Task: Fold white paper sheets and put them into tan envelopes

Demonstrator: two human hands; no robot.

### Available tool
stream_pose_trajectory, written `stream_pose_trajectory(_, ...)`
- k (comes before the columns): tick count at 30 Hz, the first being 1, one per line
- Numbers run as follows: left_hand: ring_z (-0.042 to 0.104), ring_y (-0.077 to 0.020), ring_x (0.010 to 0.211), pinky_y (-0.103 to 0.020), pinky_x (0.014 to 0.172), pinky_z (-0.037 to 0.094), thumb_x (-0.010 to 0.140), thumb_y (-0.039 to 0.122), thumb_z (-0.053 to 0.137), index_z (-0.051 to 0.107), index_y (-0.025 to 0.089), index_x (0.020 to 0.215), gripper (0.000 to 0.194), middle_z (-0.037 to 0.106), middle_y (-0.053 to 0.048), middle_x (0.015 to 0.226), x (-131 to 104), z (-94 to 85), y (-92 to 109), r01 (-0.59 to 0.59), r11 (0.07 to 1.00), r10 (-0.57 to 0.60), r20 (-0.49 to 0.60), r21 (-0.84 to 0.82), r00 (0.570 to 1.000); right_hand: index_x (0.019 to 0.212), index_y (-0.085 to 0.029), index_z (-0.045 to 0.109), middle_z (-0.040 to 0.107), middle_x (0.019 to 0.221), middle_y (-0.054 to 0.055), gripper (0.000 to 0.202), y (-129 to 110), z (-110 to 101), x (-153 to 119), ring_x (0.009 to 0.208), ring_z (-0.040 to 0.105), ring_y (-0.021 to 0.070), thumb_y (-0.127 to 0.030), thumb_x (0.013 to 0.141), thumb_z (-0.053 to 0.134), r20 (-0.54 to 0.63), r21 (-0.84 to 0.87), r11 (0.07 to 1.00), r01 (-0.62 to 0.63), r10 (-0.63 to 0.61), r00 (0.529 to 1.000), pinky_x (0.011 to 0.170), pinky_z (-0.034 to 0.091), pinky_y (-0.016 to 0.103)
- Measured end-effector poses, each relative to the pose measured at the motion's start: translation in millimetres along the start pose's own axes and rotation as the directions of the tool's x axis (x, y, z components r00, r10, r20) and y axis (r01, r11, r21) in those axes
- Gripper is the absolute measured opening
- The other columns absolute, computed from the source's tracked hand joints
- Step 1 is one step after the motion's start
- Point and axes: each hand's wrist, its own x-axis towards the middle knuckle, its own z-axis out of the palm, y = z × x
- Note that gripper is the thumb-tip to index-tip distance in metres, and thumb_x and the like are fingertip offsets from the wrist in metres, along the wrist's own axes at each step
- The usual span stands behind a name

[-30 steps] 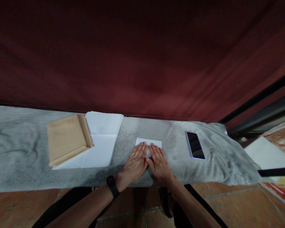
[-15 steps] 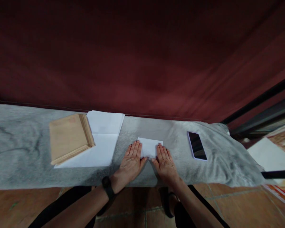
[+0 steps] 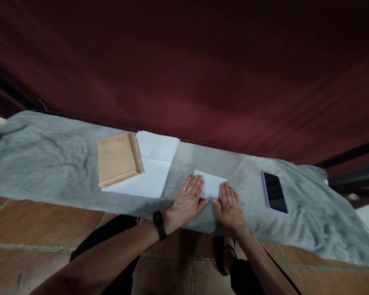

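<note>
A small folded white paper (image 3: 212, 185) lies flat on the grey cloth between my hands. My left hand (image 3: 187, 199) rests flat over its left edge, fingers stretched forward, thumb at the near edge. Over the right edge lies my right hand (image 3: 232, 208), also flat with fingers extended, its thumb close to the left thumb. Neither hand grips anything; both press down on the paper. To the left, a stack of white sheets (image 3: 153, 174) with a crease across lies partly under a pile of brown paper envelopes (image 3: 117, 157).
A phone (image 3: 275, 192) in a light purple case lies to the right of my right hand. Grey cloth (image 3: 64, 159) with wrinkles covers the long narrow surface. Behind it rises a dark red hanging fabric (image 3: 184, 82). Tiled floor (image 3: 43, 229) shows in front.
The view has turned, so the surface and everything on it sit further right and slightly tilted. Both hands stay flat on the folded paper, with little movement relative to it.
</note>
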Motion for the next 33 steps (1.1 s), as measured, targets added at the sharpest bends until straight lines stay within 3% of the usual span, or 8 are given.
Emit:
stream_pose_trajectory(3,0.023,-0.0244,0.152,-0.044,0.125,0.016,0.102,0.051,0.038,0.036,0.012,0.151,0.062,0.033,-0.014,0.161,-4.4,-3.1,7.1,-0.162,0.986,0.163,0.037,-0.046,0.986,0.16,-0.01,0.01,0.033,0.16,0.02,0.068,1.4,0.3,-0.7,0.147,0.033,0.0306,-0.044,0.105,0.03,0.002,-0.008,1.0,0.008,-0.008,1.0,0.117,0.032,0.051)
stream_pose_trajectory(6,0.023,-0.0232,0.152,-0.043,0.125,0.015,0.102,0.055,0.035,0.035,0.015,0.152,0.064,0.034,-0.012,0.161,-8.2,-5.4,11.5,-0.233,0.971,0.237,0.069,-0.058,0.969,0.16,-0.011,0.013,0.034,0.16,0.019,0.064,3.8,-0.2,-1.7,0.147,0.033,0.0297,-0.041,0.105,0.029,0.023,-0.005,1.0,0.014,-0.014,1.0,0.117,0.032,0.051)
stream_pose_trajectory(13,0.024,-0.0227,0.152,-0.04,0.125,0.012,0.102,0.057,0.032,0.035,0.01,0.152,0.069,0.034,-0.014,0.161,-7.1,-10.4,12.8,-0.266,0.963,0.269,0.083,-0.043,0.96,0.159,-0.014,0.02,0.035,0.16,0.016,0.06,5.5,-4.9,4.0,0.149,0.029,0.0288,-0.039,0.105,0.03,0.002,0.104,0.994,0.014,-0.015,1.0,0.118,0.03,0.053)
stream_pose_trajectory(19,0.029,-0.0248,0.15,-0.039,0.125,0.015,0.1,0.056,0.039,0.045,0.002,0.144,0.07,0.044,-0.02,0.153,-7.4,-4.6,16.3,-0.261,0.965,0.261,0.05,0.001,0.964,0.159,-0.016,0.023,0.033,0.161,0.014,0.058,-7.0,-5.3,13.5,0.15,0.028,0.0258,-0.04,0.106,0.025,0.09,0.198,0.975,0.102,-0.122,0.988,0.12,0.027,0.051)
stream_pose_trajectory(25,0.026,-0.024,0.151,-0.04,0.125,0.016,0.1,0.051,0.04,0.041,0.003,0.148,0.068,0.041,-0.018,0.156,-7.9,-2.4,16.8,-0.26,0.966,0.26,0.031,0.0,0.965,0.161,-0.016,0.011,0.027,0.164,0.014,0.06,-9.7,0.7,10.4,0.151,0.026,0.0253,-0.039,0.107,0.023,0.054,0.153,0.98,0.129,-0.139,0.989,0.12,0.028,0.05)
stream_pose_trajectory(33,0.026,-0.0259,0.151,-0.042,0.125,0.013,0.101,0.051,0.037,0.04,0.003,0.149,0.068,0.038,-0.018,0.157,-6.5,-2.1,16.2,-0.274,0.961,0.272,0.053,0.026,0.961,0.16,-0.015,0.013,0.026,0.164,0.015,0.059,-5.3,-0.6,8.2,0.152,0.023,0.0266,-0.038,0.107,0.024,0.072,0.046,0.991,0.126,-0.129,0.989,0.12,0.026,0.051)
